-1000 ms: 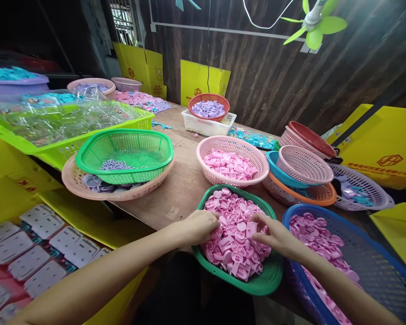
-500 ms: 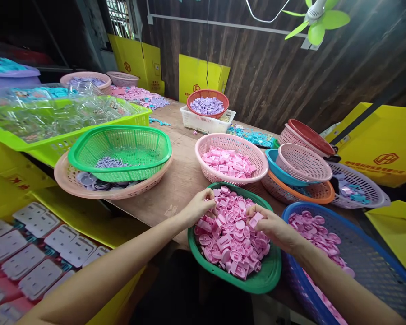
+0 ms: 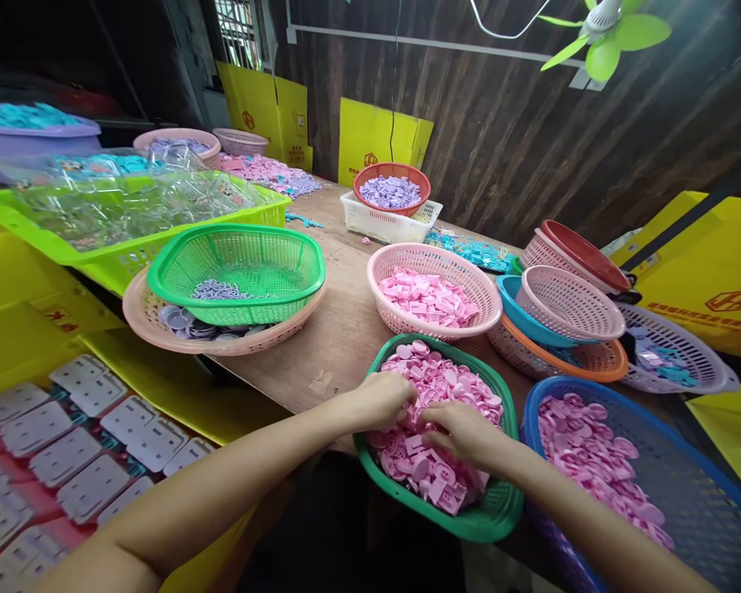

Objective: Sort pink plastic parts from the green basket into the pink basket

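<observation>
A dark green basket [image 3: 494, 515] at the table's near edge is heaped with small pink plastic pieces [image 3: 450, 391]. Both my hands are down in that heap, close together near its middle. My left hand [image 3: 383, 399] lies knuckles up with its fingers curled into the pieces. My right hand [image 3: 460, 430] rests just to its right, fingers bent and pressed into the pile. What either hand grips is hidden among the pieces.
A blue basket [image 3: 685, 461] of pink pieces sits at the right, a pink basket [image 3: 383, 276] of pink blocks behind. Stacked baskets [image 3: 568, 309] stand further right. A green basket [image 3: 240, 272] in a peach one holds purple pieces. White cards [image 3: 86, 436] lie lower left.
My hands had lifted pieces above the heap half a second ago; now both have dropped back into the pile and drawn closer together. The view has shifted slightly.
</observation>
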Tool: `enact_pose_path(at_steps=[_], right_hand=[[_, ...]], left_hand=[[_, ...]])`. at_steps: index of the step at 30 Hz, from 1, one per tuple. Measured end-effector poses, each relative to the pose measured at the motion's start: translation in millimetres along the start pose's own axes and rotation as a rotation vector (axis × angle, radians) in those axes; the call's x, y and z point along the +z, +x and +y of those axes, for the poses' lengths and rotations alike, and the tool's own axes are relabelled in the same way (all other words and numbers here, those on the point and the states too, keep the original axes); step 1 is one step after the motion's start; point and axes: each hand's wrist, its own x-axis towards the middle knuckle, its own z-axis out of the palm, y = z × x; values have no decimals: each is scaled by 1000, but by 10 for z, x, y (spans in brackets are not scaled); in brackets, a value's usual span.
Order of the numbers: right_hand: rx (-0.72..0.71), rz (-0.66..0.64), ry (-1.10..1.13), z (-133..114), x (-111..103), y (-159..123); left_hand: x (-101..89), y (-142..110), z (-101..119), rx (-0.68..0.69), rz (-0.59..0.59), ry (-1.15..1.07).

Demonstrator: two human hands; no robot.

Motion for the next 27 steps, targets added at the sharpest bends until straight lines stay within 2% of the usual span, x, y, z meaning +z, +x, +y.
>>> enact_pose_path(at_steps=[3, 5, 7, 9, 13, 16, 22, 25, 27], right_hand=[[-3, -14, -19, 46, -51, -45], [12, -28, -39, 50, -79, -84], [0, -33, -61, 28, -91, -122], [-29, -21, -71, -2, -79, -146], [-29, 16, -32, -5, -6, -132], [-13, 98, 84, 58, -6, -96], [-13, 307, 268, 111, -187, -96], [8, 367, 240, 65, -239, -113], [21, 384, 190, 42, -263, -130]], left_hand=[[-94, 6, -66, -45, 55, -175], [-146, 8, -92, -58, 134, -323], [-166, 17, -105, -84, 217, -510], [-158, 29, -107, -131, 227, -745], [-122, 25, -82, -212, 93, -1182], [-128, -9, -66, -228, 17, -1362], [-209, -32, -59, -273, -182, -1483], [-218, 8, 4, -228, -278, -1501], [-211, 43, 62, -170, -287, -1467]])
